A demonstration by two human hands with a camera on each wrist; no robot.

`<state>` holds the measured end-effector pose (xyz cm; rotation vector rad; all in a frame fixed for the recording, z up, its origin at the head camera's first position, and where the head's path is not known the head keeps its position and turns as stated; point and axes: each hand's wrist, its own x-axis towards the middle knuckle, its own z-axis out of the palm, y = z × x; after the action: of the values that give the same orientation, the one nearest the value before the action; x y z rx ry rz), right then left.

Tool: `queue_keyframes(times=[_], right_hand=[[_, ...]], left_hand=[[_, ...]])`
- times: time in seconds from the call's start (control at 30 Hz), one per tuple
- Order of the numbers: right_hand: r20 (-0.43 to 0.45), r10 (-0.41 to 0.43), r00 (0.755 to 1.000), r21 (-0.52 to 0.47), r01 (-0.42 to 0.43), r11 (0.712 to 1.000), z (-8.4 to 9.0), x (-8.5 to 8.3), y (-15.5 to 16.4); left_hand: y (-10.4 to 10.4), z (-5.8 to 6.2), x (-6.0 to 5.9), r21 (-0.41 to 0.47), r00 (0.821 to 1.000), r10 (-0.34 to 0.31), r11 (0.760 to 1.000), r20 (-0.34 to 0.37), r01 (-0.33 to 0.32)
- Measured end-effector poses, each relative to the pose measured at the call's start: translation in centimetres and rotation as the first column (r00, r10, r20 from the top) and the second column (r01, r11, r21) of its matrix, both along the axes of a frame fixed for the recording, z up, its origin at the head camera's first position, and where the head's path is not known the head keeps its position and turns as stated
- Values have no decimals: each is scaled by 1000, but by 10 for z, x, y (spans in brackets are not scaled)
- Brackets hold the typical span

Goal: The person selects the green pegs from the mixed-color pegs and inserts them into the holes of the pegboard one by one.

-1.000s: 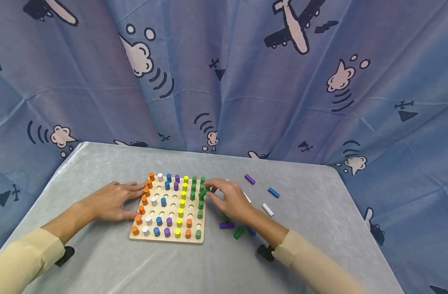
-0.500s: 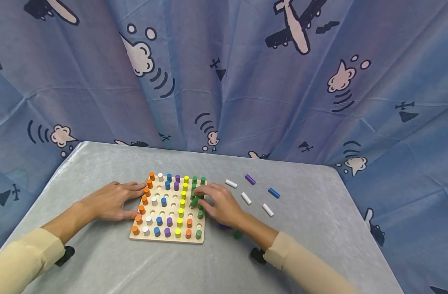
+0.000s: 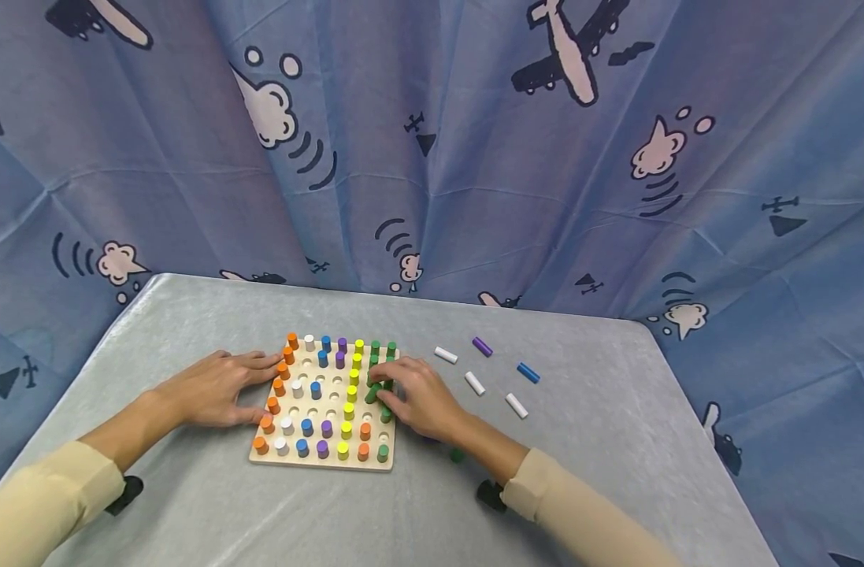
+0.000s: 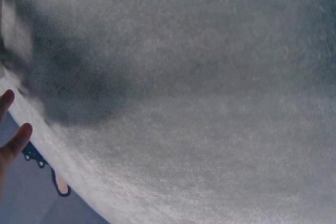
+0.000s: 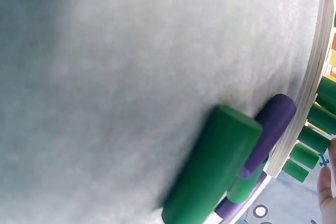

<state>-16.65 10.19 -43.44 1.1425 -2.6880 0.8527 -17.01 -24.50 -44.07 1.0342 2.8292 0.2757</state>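
Observation:
A square wooden pegboard stands on the table with rows of coloured pegs upright in its holes. My right hand is over the board's right side and pinches a green peg between thumb and fingers. That peg leans at a slant beside the yellow row; whether its lower end is inside a hole is hard to see. With fingers extended, my left hand touches the board's left edge by the orange pegs. Two of its fingertips show in the left wrist view.
Right of the board lie loose white pegs, a purple peg and a blue peg. In the right wrist view, a loose green peg and a purple peg lie near the board's edge. A patterned curtain hangs behind.
My right hand has moved left and slightly down from the board's right edge, carrying the green peg to the column next to the yellow pegs. The left hand has stayed in place.

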Motion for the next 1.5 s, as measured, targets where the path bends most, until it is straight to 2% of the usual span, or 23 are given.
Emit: queue_keyframes(times=[0.37,0.67,0.97,1.17,1.3,1.5], right_hand=[[25,-16,1000,30,15,999,0,-1,0],[37,3,999,4,-3,1000,1,-1,0],[42,-12,999,23,11,1000,2,-1,0],[38,-58,998,17,57,998,8,-4,15],[84,-104,991,34,102,994,8,-7,31],[160,-125,979,33,121,992,10,-7,57]], left_hand=[[0,1,-1,-15,1000,5,1000,10,-5],[0,1,-1,-3,1000,7,1000,2,-7],[0,0,0,-6,1000,12,1000,4,-12],[0,0,1,4,1000,3,1000,-14,-3],[0,1,1,-5,1000,6,1000,-6,-6],[1,2,1,-20,1000,13,1000,10,-13]])
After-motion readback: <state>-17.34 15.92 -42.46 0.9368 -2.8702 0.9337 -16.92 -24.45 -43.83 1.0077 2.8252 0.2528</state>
